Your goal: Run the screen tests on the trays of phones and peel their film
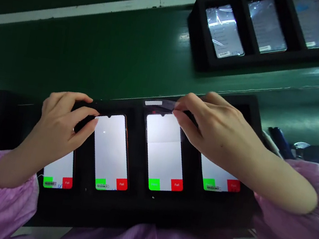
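Sitting by the second phone (pixel 113 148), the left hand (pixel 63 117) maybe pinches — I can't tell — and the third phone (pixel 165 163) in the near black tray (pixel 132 209) has clear film (pixel 166 105) only partly on, its loose end pinched by the right hand (pixel 216 125).

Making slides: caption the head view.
Left hand at one lit phone, right hand pinching film at the top of another phone.

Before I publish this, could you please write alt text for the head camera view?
The right hand pinches a translucent film at the top of a lit phone in a black tray; the left hand is at the top corner of the adjacent left phone.
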`<move>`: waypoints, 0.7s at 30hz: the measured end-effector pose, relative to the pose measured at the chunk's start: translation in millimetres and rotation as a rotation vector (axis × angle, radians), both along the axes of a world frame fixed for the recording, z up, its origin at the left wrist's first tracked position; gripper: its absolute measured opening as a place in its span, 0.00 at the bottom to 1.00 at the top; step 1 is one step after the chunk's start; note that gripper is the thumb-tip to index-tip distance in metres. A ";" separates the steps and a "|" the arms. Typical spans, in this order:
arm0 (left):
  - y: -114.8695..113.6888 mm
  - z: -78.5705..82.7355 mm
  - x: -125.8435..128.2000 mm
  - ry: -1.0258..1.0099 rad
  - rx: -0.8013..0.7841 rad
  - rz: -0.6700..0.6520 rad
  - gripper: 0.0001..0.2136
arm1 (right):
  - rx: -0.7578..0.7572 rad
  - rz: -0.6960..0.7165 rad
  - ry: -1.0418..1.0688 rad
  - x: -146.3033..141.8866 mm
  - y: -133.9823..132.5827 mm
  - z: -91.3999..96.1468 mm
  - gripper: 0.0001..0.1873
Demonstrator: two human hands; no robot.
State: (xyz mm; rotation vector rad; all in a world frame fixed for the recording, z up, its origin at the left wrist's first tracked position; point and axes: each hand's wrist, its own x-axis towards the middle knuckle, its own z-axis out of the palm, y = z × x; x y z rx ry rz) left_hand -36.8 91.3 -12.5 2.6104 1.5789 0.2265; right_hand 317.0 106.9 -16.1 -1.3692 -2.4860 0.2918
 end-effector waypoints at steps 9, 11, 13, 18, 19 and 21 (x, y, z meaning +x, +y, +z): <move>6.0 7.3 6.5 0.020 0.018 -0.059 0.10 | -0.014 -0.071 0.216 -3.7 -14.4 18.3 0.08; 8.2 6.7 9.2 -0.052 0.013 -0.032 0.09 | -0.010 -0.097 0.204 -5.5 -16.0 22.3 0.08; 9.5 6.8 12.3 -0.101 0.019 -0.009 0.09 | -0.069 -0.128 0.160 -7.9 -13.5 20.8 0.09; -1.6 14.7 16.3 -0.119 0.060 -0.045 0.06 | -0.130 -0.118 0.112 -8.0 -9.6 5.2 0.07; -7.1 17.3 15.9 -0.144 0.058 -0.075 0.04 | -0.118 -0.108 0.147 -6.1 -12.9 3.3 0.06; -20.3 22.5 14.6 -0.214 0.035 -0.135 0.03 | -0.122 -0.098 0.273 -1.0 -24.0 1.8 0.06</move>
